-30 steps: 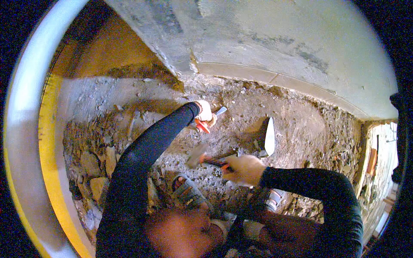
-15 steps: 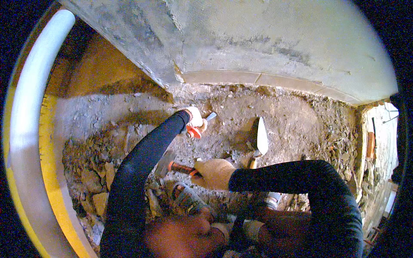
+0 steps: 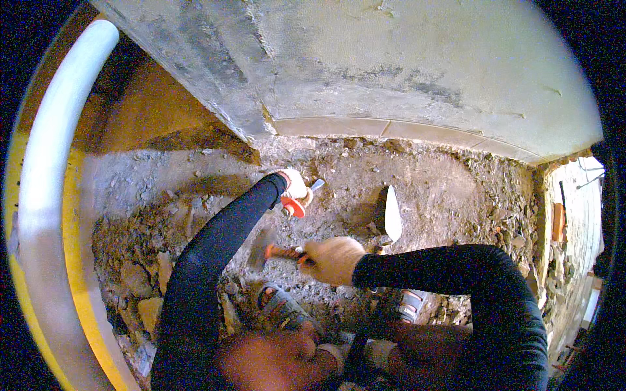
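My left hand (image 3: pixel 295 185), in a pale glove, is closed around a chisel (image 3: pixel 317 185) with a red-orange round hand guard. The chisel's flat metal blade points away toward the dirt by the wall. Nearer to me, my gloved right hand (image 3: pixel 336 260) grips a hammer (image 3: pixel 284 252) by its orange-and-black handle. The hammer's head, slightly blurred, is at the left, below the chisel's guard and apart from it. A trowel (image 3: pixel 392 215) with a pale pointed blade lies on the dirt right of both hands, its handle partly hidden beside my right wrist.
A grey plastered wall (image 3: pixel 417 72) with a tile strip (image 3: pixel 430 130) along its foot rises ahead. A thick white pipe (image 3: pixel 49 163) and a yellow edge (image 3: pixel 81 287) run down the left. Broken stones (image 3: pixel 151 313) lie in the rubble. My sandalled feet are below.
The hammer and my right hand have shifted slightly right. My left hand still holds the chisel in about the same place. The whole view has tilted a little.
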`<state>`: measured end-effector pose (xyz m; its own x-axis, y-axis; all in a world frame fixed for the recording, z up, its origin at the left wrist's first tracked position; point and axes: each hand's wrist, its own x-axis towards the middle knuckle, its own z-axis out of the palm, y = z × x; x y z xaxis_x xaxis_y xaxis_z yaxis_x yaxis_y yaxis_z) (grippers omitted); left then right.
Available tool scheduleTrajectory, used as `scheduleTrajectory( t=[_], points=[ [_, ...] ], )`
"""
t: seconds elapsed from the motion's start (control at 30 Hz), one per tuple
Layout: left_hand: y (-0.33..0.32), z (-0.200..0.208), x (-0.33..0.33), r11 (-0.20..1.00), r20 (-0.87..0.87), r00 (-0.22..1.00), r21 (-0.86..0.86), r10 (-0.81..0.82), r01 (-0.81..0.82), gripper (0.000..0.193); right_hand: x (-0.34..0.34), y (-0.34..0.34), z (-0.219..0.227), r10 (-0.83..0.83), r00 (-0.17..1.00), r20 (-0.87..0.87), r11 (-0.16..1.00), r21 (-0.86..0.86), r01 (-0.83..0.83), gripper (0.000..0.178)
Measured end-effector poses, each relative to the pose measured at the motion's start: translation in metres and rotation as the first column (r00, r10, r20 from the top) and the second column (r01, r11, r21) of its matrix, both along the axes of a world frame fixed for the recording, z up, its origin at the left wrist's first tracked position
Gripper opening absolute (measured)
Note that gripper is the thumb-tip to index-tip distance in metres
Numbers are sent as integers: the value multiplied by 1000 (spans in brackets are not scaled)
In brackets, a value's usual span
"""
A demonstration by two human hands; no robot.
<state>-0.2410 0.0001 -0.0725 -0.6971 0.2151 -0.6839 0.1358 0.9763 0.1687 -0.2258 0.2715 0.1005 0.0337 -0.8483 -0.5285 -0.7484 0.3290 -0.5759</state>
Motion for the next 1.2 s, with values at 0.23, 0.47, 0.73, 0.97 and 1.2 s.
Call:
scheduleTrajectory(
  t=[0.23, 0.47, 0.73, 0.97, 1.2],
  points=[
    [9, 24, -5, 991, 24, 991, 26, 131, -132, 45, 10, 10, 15, 55, 986, 158, 988, -152, -31, 39],
    [8, 18, 0, 996, -64, 996, 76, 56, -51, 41, -6, 10, 17, -112, 986, -125, 990, -94, 101, 39],
    [11, 20, -1, 995, -60, 994, 53, 93, -89, 40, -7, 10, 16, 53, 996, -77, 996, -64, -58, 43],
    [11, 22, -3, 987, -33, 989, 78, 141, -138, 41, 0, 15, 24, 8, 999, 49, 994, -109, -3, 38],
    [7, 19, 0, 987, -76, 984, 35, 158, -156, 43, -16, 12, 21, -144, 953, -267, 987, -113, 118, 36]
  ],
)
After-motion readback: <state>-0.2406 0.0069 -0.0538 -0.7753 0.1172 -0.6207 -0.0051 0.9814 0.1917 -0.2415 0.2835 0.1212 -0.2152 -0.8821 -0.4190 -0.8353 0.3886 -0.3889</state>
